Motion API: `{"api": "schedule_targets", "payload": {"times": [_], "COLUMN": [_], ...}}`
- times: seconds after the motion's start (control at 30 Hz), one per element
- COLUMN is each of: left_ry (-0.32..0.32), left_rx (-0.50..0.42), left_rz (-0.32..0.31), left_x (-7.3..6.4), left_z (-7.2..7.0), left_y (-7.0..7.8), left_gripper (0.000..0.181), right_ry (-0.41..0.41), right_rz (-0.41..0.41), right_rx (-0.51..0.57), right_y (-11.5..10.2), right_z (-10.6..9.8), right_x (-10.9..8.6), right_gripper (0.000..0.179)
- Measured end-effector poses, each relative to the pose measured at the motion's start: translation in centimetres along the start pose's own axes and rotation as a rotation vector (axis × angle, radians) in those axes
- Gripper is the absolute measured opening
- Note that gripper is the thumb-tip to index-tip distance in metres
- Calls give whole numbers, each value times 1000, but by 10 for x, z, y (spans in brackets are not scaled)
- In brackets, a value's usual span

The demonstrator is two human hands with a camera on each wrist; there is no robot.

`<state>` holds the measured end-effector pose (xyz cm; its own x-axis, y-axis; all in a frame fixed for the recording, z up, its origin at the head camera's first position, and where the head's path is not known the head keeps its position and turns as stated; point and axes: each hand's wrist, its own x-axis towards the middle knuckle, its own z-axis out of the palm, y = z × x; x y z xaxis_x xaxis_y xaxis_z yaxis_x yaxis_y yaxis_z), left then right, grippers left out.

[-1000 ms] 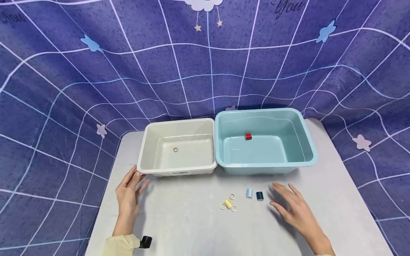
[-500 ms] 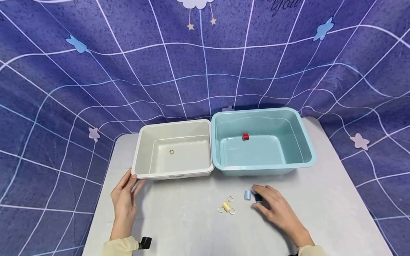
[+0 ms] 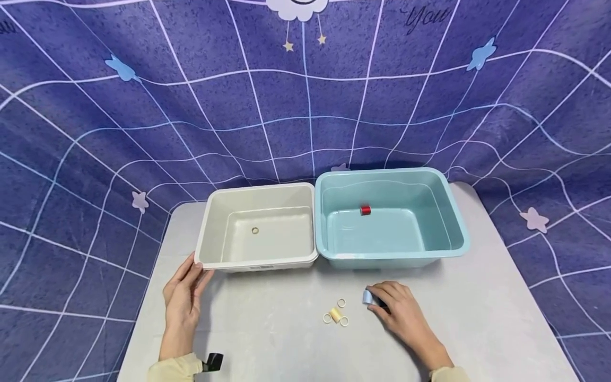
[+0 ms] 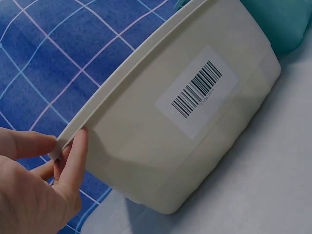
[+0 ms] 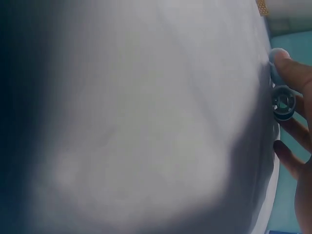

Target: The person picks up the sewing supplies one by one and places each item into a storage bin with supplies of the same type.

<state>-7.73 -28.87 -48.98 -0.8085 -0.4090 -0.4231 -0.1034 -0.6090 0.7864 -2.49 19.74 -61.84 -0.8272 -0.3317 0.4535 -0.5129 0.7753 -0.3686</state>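
My left hand (image 3: 183,297) grips the front left corner of the white plastic bin (image 4: 136,112), thumb and fingers at its rim. On the table in front of the turquoise bin (image 3: 391,254), my right hand (image 3: 403,313) curls its thumb and fingertips round a light blue thread spool (image 3: 367,297). A dark blue thread spool (image 5: 283,113) is close behind it, among the fingers and mostly hidden from the head view. To the left lies a yellow thread spool (image 3: 336,315) with small rings (image 3: 341,303) around it.
Inside the turquoise bin is a red thread spool (image 3: 365,210). One small ring (image 3: 255,231) lies in the white bin. The bins stand side by side at the back of the table, before a purple patterned curtain (image 3: 305,95).
My right hand has moved left over the dark blue spool to the light blue spool and closed its fingertips there. The left hand stays at the white bin's corner.
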Motion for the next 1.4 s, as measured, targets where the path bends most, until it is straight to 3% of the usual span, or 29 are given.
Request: {"api": "schedule_targets", "payload": {"times": [0.17,0.33,0.73,1.03,1.4], "left_ry": [-10,-52,-58,-38,-60], "left_rx": [-22,16,72,54,101], "left_rz": [8,50,87,43,25], "left_x": [-1,-1,0,1,1], "left_z": [0,3,4,3,4], "left_y": [-1,-2,-1,0,3], "left_gripper": [54,60,58,54,60], "right_ry": [4,15,39,-10,25], "right_rz": [-13,-11,-52,-42,-171], "right_rx": [9,28,141,164,229], "right_y": [1,0,-7,-19,-31], "right_z": [-1,-4,-22,-44,-67], "right_x": [1,3,21,33,59], "right_gripper": [48,48,50,51,56]}}
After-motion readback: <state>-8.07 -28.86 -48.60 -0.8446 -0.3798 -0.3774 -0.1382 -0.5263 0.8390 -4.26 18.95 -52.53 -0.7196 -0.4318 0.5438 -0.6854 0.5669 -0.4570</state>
